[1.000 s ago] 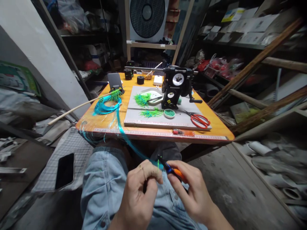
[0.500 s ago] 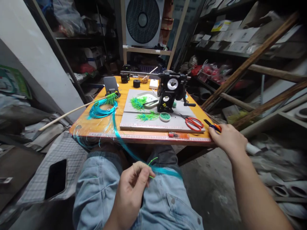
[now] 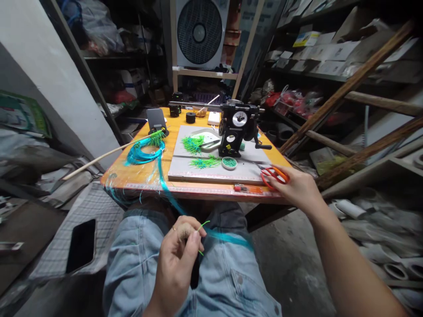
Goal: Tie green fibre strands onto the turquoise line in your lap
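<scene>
My left hand (image 3: 180,257) is closed above my lap, thumb and forefinger pinching a thin bright-green strand (image 3: 204,224) whose ends stick out. Beyond it, a blue bundle of fibres (image 3: 228,238) lies across my thigh and runs up to a blue coil (image 3: 139,154) on the table. At the table's right front, my right hand (image 3: 299,189) is closed on the red handles of a pair of scissors (image 3: 269,176), their blades towards the board. The fingers partly cover the handles, and I cannot make out the orange-handled pliers now.
A black hand-cranked device (image 3: 231,134) stands on a grey board (image 3: 178,169). Around it are green-blue tufts (image 3: 193,144), a dish of green beads (image 3: 229,163) and an orange lighter (image 3: 247,189). A long stick (image 3: 99,158) overhangs the table's left edge. A phone (image 3: 81,245) lies at left.
My right hand has moved left from the orange-handled pliers at the table edge to the red scissors. The left hand still pinches the green strand, slightly shifted left.
</scene>
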Available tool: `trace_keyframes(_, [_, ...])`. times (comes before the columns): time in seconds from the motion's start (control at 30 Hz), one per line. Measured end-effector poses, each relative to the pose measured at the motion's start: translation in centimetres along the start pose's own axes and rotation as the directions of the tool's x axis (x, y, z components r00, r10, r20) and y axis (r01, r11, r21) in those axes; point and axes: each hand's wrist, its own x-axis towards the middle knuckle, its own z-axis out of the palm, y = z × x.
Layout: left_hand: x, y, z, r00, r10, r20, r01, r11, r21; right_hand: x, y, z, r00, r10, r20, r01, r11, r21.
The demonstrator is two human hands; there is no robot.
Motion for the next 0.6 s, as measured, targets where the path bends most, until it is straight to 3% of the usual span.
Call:
trace_keyframes(0.13, [-0.1,-0.2,0.2,1.000,-0.027,-0.015,0.027,0.999,-0.042,-6.3,-4.3,-0.6,0.989,-0.101,0.109,0.062,0.948,0.313])
trace_keyframes(0.17, [-0.1,-0.2,0.3,0.999,-0.029,-0.015,0.028,0.998,-0.052,-8.0,-5.6,-0.7,0.970,-0.130,0.207,-0.002,0.843,0.538])
trace_keyframes(0.23, [-0.2,-0.2,0.5,1.000,-0.017,-0.011,0.016,0.998,-0.069,-10.9,-8.3,-0.8,0.901,-0.181,0.394,-0.195,0.642,0.742])
trace_keyframes(0.27, [-0.2,-0.2,0.5,1.000,-0.006,-0.007,0.006,0.997,-0.076,-12.0,-9.6,-0.8,0.866,-0.231,0.444,-0.246,0.577,0.779])
trace_keyframes(0.33, [-0.3,-0.2,0.5,1.000,0.013,0.003,-0.013,0.996,-0.085,-13.2,-11.6,-0.8,0.832,-0.288,0.475,-0.270,0.537,0.799])
trace_keyframes(0.47, [-0.5,0.0,0.5,0.999,0.012,0.031,-0.009,0.997,-0.077,-13.4,-14.1,-0.7,0.836,-0.342,0.429,-0.198,0.541,0.817])
trace_keyframes(0.6, [-0.5,0.5,0.6,1.000,-0.009,0.029,0.011,0.997,-0.081,-13.0,-14.8,-0.4,0.845,-0.355,0.399,-0.205,0.475,0.856])
